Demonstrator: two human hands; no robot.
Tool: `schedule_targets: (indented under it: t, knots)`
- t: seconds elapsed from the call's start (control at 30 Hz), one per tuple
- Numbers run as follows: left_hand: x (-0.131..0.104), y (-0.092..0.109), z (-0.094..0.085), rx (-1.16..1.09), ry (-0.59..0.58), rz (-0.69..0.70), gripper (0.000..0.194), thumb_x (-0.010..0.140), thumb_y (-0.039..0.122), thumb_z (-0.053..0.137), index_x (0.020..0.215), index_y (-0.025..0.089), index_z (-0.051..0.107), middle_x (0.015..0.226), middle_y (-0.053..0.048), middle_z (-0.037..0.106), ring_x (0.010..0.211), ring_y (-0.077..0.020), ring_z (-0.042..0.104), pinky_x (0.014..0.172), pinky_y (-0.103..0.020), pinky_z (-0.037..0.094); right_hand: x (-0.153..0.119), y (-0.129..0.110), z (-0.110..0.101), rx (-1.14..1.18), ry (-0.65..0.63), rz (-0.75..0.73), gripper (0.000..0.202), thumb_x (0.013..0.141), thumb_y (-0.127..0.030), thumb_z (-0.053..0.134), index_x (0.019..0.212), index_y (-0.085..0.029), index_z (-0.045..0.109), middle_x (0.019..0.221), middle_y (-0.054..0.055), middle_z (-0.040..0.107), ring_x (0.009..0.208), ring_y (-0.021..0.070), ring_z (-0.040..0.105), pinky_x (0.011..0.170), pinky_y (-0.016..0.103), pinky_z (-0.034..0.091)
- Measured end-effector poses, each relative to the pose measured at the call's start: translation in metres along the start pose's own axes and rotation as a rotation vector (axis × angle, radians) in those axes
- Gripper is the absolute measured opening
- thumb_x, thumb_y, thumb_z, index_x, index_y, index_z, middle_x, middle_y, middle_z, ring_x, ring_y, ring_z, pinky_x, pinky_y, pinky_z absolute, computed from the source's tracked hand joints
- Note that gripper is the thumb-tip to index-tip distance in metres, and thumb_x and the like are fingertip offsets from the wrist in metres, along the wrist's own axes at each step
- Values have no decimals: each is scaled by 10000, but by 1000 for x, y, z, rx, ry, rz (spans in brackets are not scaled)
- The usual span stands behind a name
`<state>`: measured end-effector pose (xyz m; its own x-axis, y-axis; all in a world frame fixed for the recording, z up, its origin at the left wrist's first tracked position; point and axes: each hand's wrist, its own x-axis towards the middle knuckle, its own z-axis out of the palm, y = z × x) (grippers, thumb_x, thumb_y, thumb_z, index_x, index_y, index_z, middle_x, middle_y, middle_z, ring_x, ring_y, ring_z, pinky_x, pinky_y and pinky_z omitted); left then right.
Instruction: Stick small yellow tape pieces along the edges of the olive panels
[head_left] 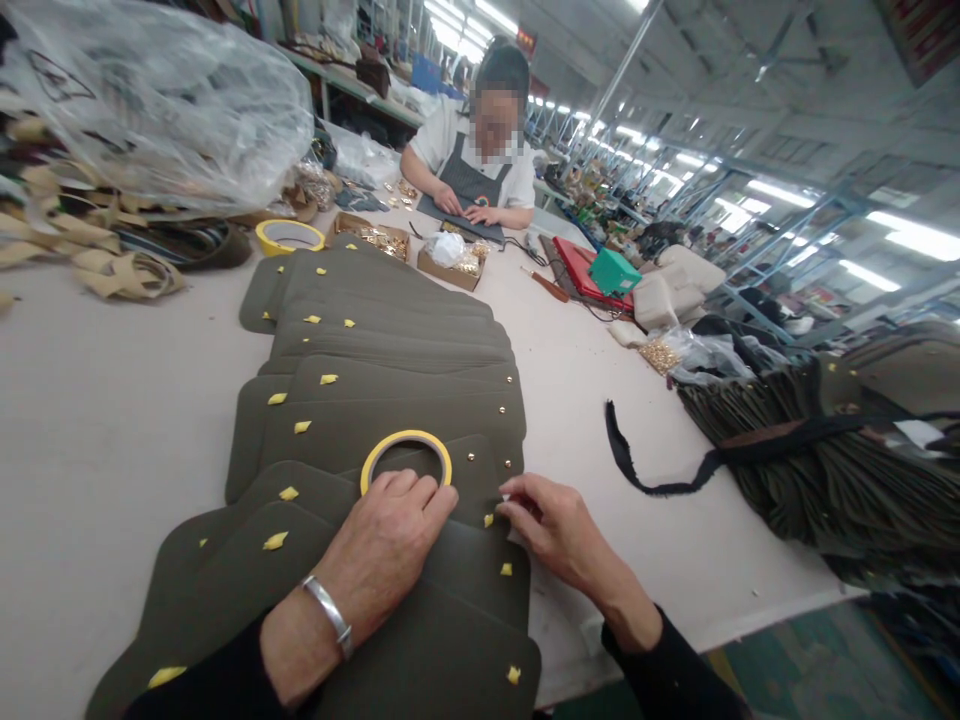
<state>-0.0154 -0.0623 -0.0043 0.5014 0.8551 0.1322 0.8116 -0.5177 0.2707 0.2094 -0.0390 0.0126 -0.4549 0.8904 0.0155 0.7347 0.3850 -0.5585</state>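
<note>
Overlapping dark olive panels (390, 395) lie in a long row on the table in front of me. My left hand (397, 540) is closed on the near edge of a roll of yellow tape (406, 437), which rests over the panels. At the panels' right edge, my right hand (559, 520) has thumb and forefinger close together beside a small yellow tape piece (489, 520); whether anything is between the fingertips is too small to tell. Other yellow pieces are stuck along both sides of the panels. Gold studs (471, 457) show on the right side, just beyond my right hand.
Across the table (600, 600) a co-worker (480, 150) handles a dark panel. Small boxes of gold hardware (450, 262) and another tape roll (289, 237) stand at the far end. Stacked olive pieces (787, 450) with a black strap lie right; plastic-covered straps (127, 270) lie left.
</note>
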Motion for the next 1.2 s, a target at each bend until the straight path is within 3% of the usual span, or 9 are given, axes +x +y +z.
schedule_targets:
  t: [0.13, 0.23, 0.47, 0.67, 0.73, 0.87, 0.93, 1.07, 1.2]
  knots:
    - [-1, 0, 0, -4, 0, -6, 192, 895, 73, 435, 917, 199, 579, 844, -38, 585, 798, -227, 498, 756, -391, 422, -4, 0, -4, -252, -99, -359, 184, 938, -135, 452, 908, -148, 633, 862, 88, 641, 810, 186, 594, 717, 284, 482]
    - [-1, 1, -2, -3, -8, -8, 185, 892, 77, 443, 912, 199, 581, 841, -38, 590, 796, -228, 504, 752, -394, 432, 0, -7, -2, -446, -189, -436, 193, 923, -94, 453, 883, -139, 636, 812, 86, 629, 766, 196, 577, 663, 286, 467]
    - [2, 1, -5, -2, 23, 16, 200, 869, 60, 446, 887, 197, 590, 803, -36, 598, 759, -229, 538, 727, -408, 471, 18, -21, -4, -375, -275, -158, 187, 886, -148, 528, 736, -164, 639, 717, 39, 641, 643, 142, 580, 633, 244, 405]
    - [-8, -5, -13, -172, 338, 108, 240, 940, 135, 401, 1096, 201, 570, 873, -23, 681, 773, -162, 642, 705, -288, 531, 8, -23, -14, -198, -307, 4, 166, 761, -91, 582, 640, -186, 644, 614, 5, 645, 546, 126, 551, 521, 232, 335]
    - [-12, -3, -18, -234, 415, 122, 242, 962, 194, 411, 1156, 213, 554, 947, -11, 714, 823, -129, 676, 734, -227, 542, 1, -27, -15, -121, -250, 10, 161, 769, -88, 579, 673, -192, 656, 624, 0, 647, 553, 126, 555, 522, 229, 353]
    - [-15, 4, -23, -216, 404, 108, 402, 981, 250, 392, 1381, 210, 402, 1091, -16, 721, 932, -116, 694, 787, -183, 547, -5, -42, -10, 147, 130, -115, 161, 862, -127, 543, 941, -196, 665, 819, 24, 683, 721, 139, 611, 676, 239, 461]
    - [-16, 7, -22, -174, 395, 102, 442, 985, 258, 378, 1420, 185, 345, 1173, -46, 694, 964, -127, 691, 792, -192, 552, -5, -50, -4, 213, 228, -232, 172, 878, -142, 543, 1012, -191, 638, 886, 42, 679, 782, 147, 614, 728, 254, 481]
    - [-18, 11, -18, -126, 397, 86, 413, 986, 270, 375, 1383, 154, 370, 1240, -87, 658, 979, -151, 690, 791, -221, 561, -1, -56, 5, 148, 258, -380, 146, 894, -121, 507, 962, -189, 616, 869, 57, 669, 816, 167, 604, 751, 283, 486]
    - [-21, 14, -16, -135, 392, 80, 340, 987, 268, 373, 1304, 160, 429, 1089, -79, 715, 879, -161, 707, 717, -233, 566, 0, -53, 12, 60, 281, -426, 135, 888, -122, 481, 879, -195, 595, 790, 49, 661, 736, 162, 597, 696, 280, 484]
